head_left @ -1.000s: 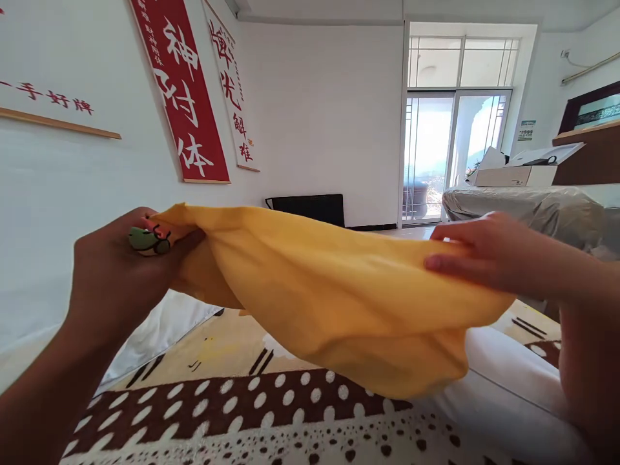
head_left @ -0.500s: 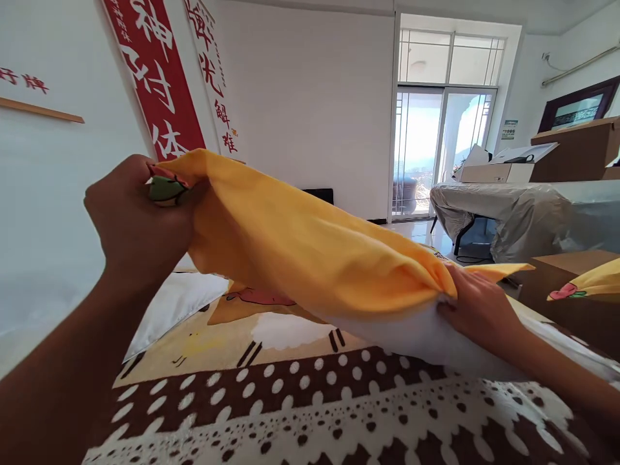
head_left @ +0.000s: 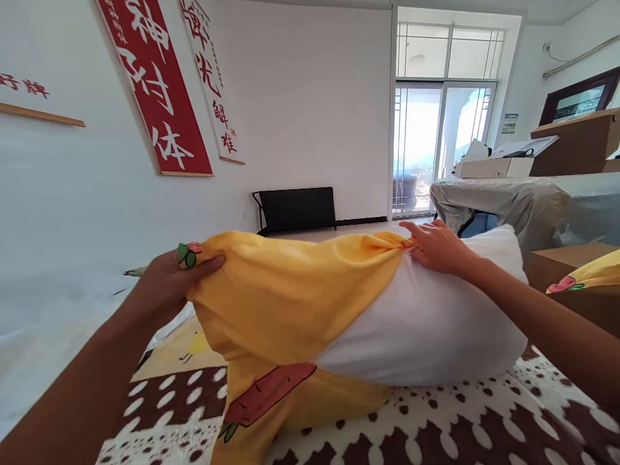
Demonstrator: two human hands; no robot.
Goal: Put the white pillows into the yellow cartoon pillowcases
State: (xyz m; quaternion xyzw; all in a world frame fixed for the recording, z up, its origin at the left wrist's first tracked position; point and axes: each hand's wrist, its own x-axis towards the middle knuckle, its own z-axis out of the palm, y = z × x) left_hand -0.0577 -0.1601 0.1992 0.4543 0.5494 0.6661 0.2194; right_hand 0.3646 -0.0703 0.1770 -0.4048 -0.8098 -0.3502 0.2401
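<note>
A yellow pillowcase (head_left: 285, 303) with a carrot print covers the left half of a white pillow (head_left: 436, 323) that lies across the patterned bedspread (head_left: 436, 420). My left hand (head_left: 169, 281) pinches the left corner of the pillowcase, thumb on top of the fabric. At the bunched edge of the case on top of the pillow sits my right hand (head_left: 436, 245), its fingers closed on the fabric there. The right half of the pillow is bare.
A second yellow printed cloth (head_left: 588, 274) lies over a cardboard box (head_left: 557, 265) at the right. Behind it stands a table under a plastic sheet (head_left: 504, 200) with boxes on it. Red banners (head_left: 152, 84) hang on the left wall. A black rack (head_left: 295, 208) stands by the far wall.
The pillow has come up into the pillowcase and now shows half covered. My left hand has dropped lower. My right hand has moved up onto the top of the pillow with the case's edge.
</note>
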